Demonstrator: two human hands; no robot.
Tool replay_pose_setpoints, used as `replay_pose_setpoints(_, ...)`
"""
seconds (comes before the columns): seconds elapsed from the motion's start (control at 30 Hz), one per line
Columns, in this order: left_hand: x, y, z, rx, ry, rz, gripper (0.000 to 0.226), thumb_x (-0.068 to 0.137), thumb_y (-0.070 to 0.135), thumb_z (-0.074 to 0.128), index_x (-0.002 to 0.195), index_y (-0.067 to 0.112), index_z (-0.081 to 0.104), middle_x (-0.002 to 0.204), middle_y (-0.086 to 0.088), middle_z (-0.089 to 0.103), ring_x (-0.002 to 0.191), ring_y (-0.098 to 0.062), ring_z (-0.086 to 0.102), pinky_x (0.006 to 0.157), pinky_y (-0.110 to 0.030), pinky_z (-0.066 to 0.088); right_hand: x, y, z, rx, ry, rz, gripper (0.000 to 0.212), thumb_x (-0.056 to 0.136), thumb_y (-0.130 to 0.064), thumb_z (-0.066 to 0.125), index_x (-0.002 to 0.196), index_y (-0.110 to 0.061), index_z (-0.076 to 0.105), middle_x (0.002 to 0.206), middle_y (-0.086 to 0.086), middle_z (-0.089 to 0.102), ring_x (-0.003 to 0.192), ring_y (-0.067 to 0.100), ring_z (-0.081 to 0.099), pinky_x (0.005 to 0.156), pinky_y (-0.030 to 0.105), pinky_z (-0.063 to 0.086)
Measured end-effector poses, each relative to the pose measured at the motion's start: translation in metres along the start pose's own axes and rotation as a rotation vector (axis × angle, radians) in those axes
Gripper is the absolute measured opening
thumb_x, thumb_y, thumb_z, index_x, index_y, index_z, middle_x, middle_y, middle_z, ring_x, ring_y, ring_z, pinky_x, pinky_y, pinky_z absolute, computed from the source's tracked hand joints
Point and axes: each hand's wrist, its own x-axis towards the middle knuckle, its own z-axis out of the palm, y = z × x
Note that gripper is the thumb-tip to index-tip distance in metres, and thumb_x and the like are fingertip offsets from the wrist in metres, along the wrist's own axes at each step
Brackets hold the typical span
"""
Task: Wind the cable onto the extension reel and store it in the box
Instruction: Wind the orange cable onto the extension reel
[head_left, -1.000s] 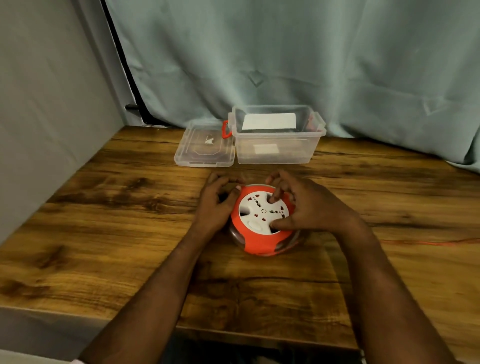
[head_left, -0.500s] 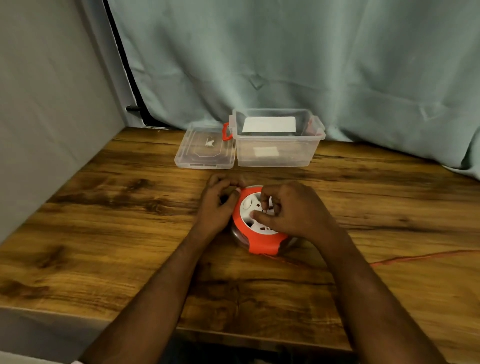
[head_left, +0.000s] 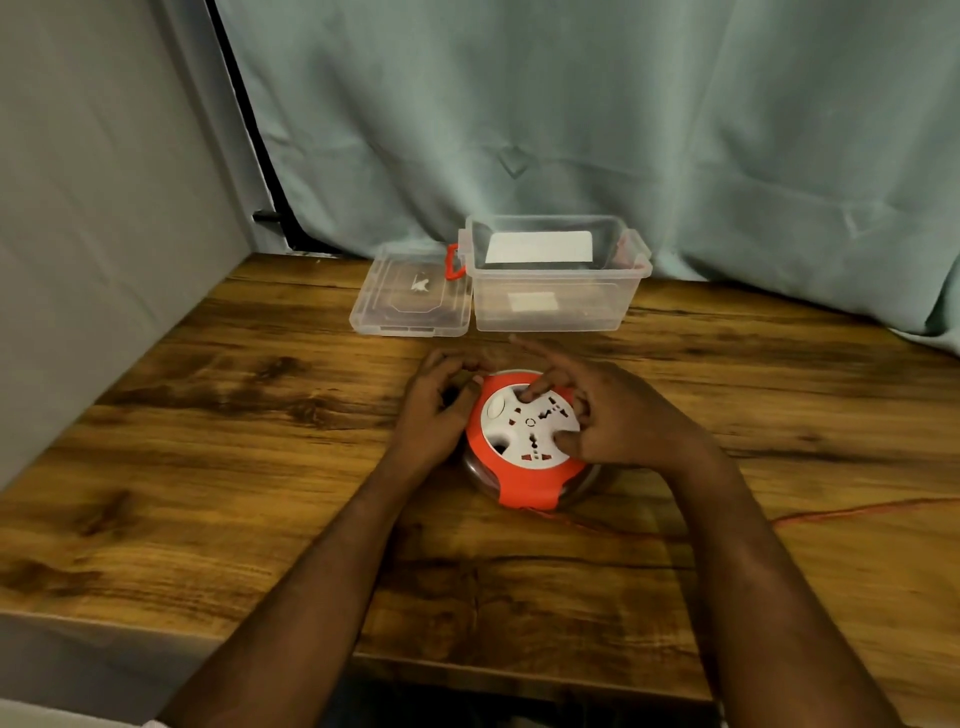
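Note:
A round extension reel (head_left: 524, 467), orange with a white socket face, lies flat on the wooden table (head_left: 208, 467). My left hand (head_left: 436, 410) grips its left rim. My right hand (head_left: 618, 415) rests on the white face, with a fingertip in a recess near the top and the thumb at the right edge. A thin orange cable (head_left: 852, 512) leaves the reel's front and runs right along the table, out of the frame. A clear plastic box (head_left: 556, 306) with orange latches stands open behind the reel.
The box's clear lid (head_left: 410, 306) lies flat to its left. A grey wall (head_left: 104, 234) borders the table on the left and a pale green curtain (head_left: 623, 130) hangs behind it. The table's front edge runs below my forearms.
The reel's white face has turned under my right hand, whose fingers have shifted from the centre to the top and right edge. My left hand has stayed on the rim.

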Motion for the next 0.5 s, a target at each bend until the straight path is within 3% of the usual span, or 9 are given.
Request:
replay_pose_setpoints(0.17, 0.0, -0.004, 0.001, 0.017, 0.008, -0.022, 0.022, 0.099, 0.015, 0.057, 0.119, 0.018, 0.067, 0.125, 0.006, 0.056, 0.108, -0.002, 0.06, 0.086, -0.016, 0.054, -0.002, 0.003, -0.003, 0.005, 0.025, 0.008, 0.132, 0.069, -0.028, 0.091, 0.16, -0.052, -0.002, 0.116, -0.019, 0.069, 0.082, -0.01, 0.062, 0.062, 0.013, 0.049)
replay_pose_setpoints(0.27, 0.001, -0.004, 0.0, 0.033, 0.007, -0.01, 0.022, 0.099, 0.014, 0.057, 0.118, 0.018, 0.067, 0.125, 0.005, 0.057, 0.105, 0.002, 0.06, 0.086, -0.013, 0.051, -0.004, 0.0, -0.004, -0.03, 0.064, 0.014, 0.129, 0.066, -0.038, 0.093, 0.16, -0.05, 0.005, 0.109, -0.019, 0.069, 0.092, -0.001, 0.065, 0.069, 0.022, 0.055)
replay_pose_setpoints(0.37, 0.0, -0.004, 0.001, 0.034, 0.006, -0.004, 0.023, 0.098, 0.013, 0.057, 0.118, 0.018, 0.067, 0.124, 0.007, 0.057, 0.11, -0.001, 0.059, 0.09, -0.019, 0.052, -0.005, -0.005, -0.003, -0.105, 0.11, 0.027, 0.107, 0.064, -0.054, 0.09, 0.15, -0.043, 0.03, 0.099, -0.017, 0.068, 0.092, 0.008, 0.065, 0.074, 0.032, 0.058)
replay_pose_setpoints(0.5, 0.0, -0.003, 0.0, 0.016, 0.002, 0.002, 0.023, 0.099, 0.011, 0.056, 0.118, 0.019, 0.067, 0.124, 0.008, 0.055, 0.108, -0.001, 0.06, 0.089, -0.016, 0.052, -0.001, -0.01, 0.004, -0.238, 0.167, 0.038, 0.061, 0.06, -0.068, 0.083, 0.105, -0.038, 0.056, 0.081, -0.017, 0.064, 0.076, 0.005, 0.059, 0.062, 0.027, 0.047)
